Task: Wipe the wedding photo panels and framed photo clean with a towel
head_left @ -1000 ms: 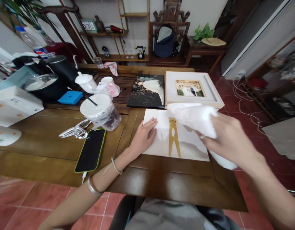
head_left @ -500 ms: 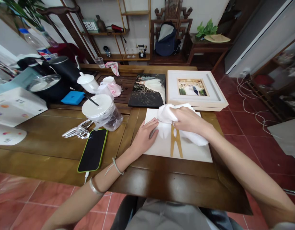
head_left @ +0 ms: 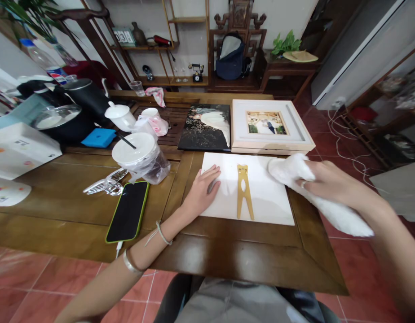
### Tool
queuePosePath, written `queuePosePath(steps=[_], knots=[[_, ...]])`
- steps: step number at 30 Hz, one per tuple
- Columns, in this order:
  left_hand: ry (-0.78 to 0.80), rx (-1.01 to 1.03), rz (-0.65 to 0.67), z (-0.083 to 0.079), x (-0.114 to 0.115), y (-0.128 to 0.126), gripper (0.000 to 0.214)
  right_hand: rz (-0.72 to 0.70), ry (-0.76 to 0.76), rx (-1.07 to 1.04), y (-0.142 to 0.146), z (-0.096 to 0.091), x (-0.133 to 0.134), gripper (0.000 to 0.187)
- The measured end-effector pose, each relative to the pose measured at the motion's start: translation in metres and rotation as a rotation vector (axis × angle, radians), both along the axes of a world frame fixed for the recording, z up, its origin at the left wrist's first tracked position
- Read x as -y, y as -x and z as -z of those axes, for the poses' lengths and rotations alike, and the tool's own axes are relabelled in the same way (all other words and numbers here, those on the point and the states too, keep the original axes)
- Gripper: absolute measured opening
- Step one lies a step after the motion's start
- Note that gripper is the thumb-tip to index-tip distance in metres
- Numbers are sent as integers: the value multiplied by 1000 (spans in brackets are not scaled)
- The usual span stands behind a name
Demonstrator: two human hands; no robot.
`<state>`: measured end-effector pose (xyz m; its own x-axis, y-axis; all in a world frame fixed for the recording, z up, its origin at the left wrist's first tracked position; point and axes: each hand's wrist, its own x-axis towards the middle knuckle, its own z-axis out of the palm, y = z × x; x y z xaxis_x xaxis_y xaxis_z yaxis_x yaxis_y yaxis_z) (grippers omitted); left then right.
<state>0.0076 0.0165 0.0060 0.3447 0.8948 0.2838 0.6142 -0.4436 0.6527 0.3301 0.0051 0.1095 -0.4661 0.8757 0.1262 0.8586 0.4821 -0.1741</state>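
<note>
A white frame back (head_left: 261, 197) with a gold stand piece (head_left: 244, 190) lies face down on the wooden table (head_left: 227, 255). My left hand (head_left: 202, 192) rests flat on its left edge, fingers stretched out. My right hand (head_left: 328, 181) grips a white cloth (head_left: 328, 208) at the frame back's right edge, with the cloth trailing off past the table's side.
Behind the frame back lie a dark photo print (head_left: 205, 128) and a white framed photo (head_left: 270, 126). To the left are a green-cased phone (head_left: 127, 211), a hair clip (head_left: 104, 183), a lidded cup in a bag (head_left: 143, 157), a teapot (head_left: 120, 115) and boxes (head_left: 19, 150).
My right hand swept the cloth from the right onto the middle of the frame back, then back out to its right edge. My left hand stayed in place.
</note>
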Motion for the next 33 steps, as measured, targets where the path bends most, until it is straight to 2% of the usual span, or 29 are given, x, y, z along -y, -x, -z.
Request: queuePosePath(steps=[3,5,7,9,13,16,18,22,26,30,33], knots=[[-1,5,1,0,0,0,32,263,-242,93,0,-15,28,12],[-2,11,4,1,1,0,32,333,-450,89,8,-20,44,13],[-1,12,2,1,2,-1,32,221,-537,103,18,-17,53,21],[-1,12,-5,2,3,-1,32,54,-549,175,29,-8,53,29],[6,14,-2,2,4,-2,31,-176,-502,272,43,22,32,25],[17,7,1,1,2,-2,32,-212,-358,217,46,43,17,19],[20,7,1,1,1,-1,32,-203,-229,147,45,51,11,17],[18,7,6,0,1,-1,32,-184,-69,100,38,53,10,21],[9,8,-3,1,2,-2,31,-185,-16,85,35,49,21,28],[-2,19,-6,2,3,-2,30,-189,-35,87,43,44,48,32],[-4,15,-2,2,3,-1,30,-176,17,97,47,36,77,34]])
